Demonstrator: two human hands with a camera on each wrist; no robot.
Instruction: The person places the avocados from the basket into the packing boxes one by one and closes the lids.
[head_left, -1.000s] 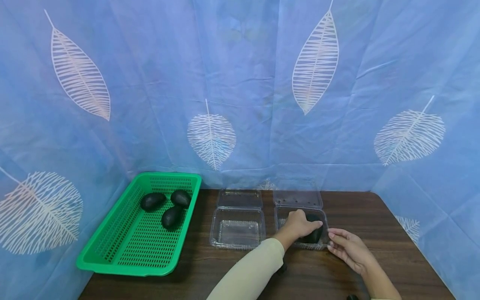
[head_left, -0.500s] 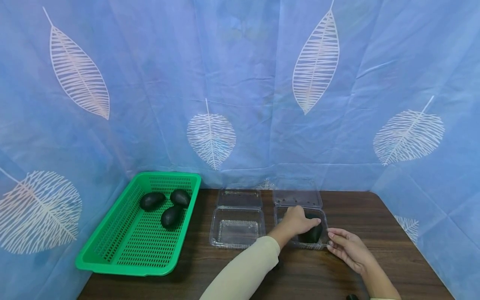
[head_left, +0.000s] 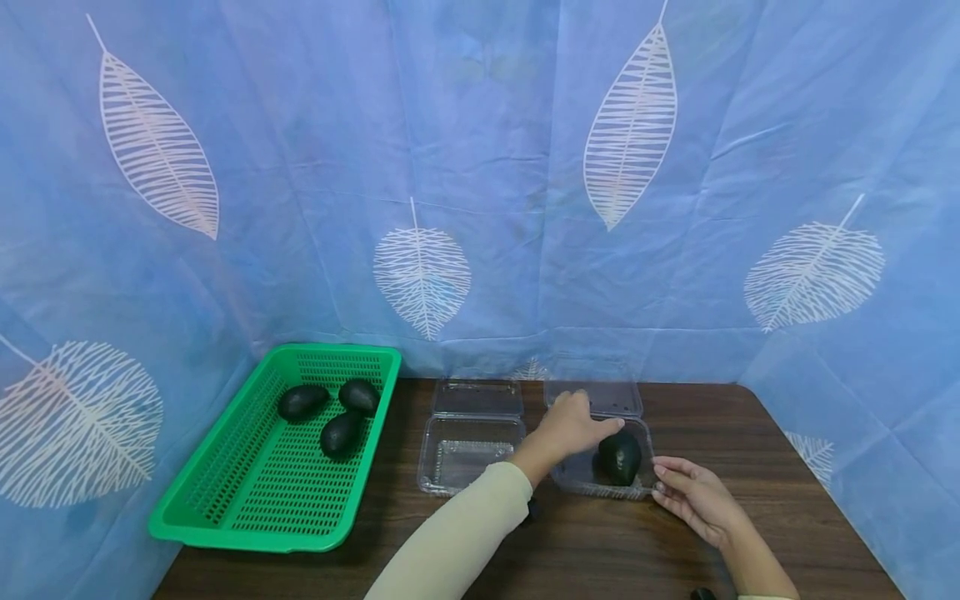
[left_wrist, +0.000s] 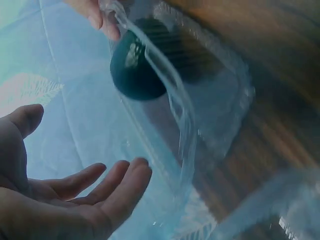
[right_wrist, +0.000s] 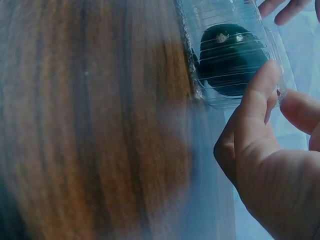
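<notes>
Avocado (head_left: 620, 458) in container (head_left: 577, 473), left hand (head_left: 573, 429) beside (loosely spread), right hand (head_left: 697, 497) opposite, pinching rim (head_left: 649, 448)

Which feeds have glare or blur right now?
Left wrist: a glint on the dark avocado, and blurred clear plastic at lower right; right wrist: the wooden tabletop looks soft; head: fairly even light, though the clear lid behind the avocado looks faint.

green rectangular plastic basket (head_left: 285, 504): left, three dark oval avocados (head_left: 342, 435) inside
two clear rectangular plastic boxes (head_left: 474, 463): side by side, right of basket
right box (head_left: 576, 478): one avocado (head_left: 620, 458) inside
</notes>
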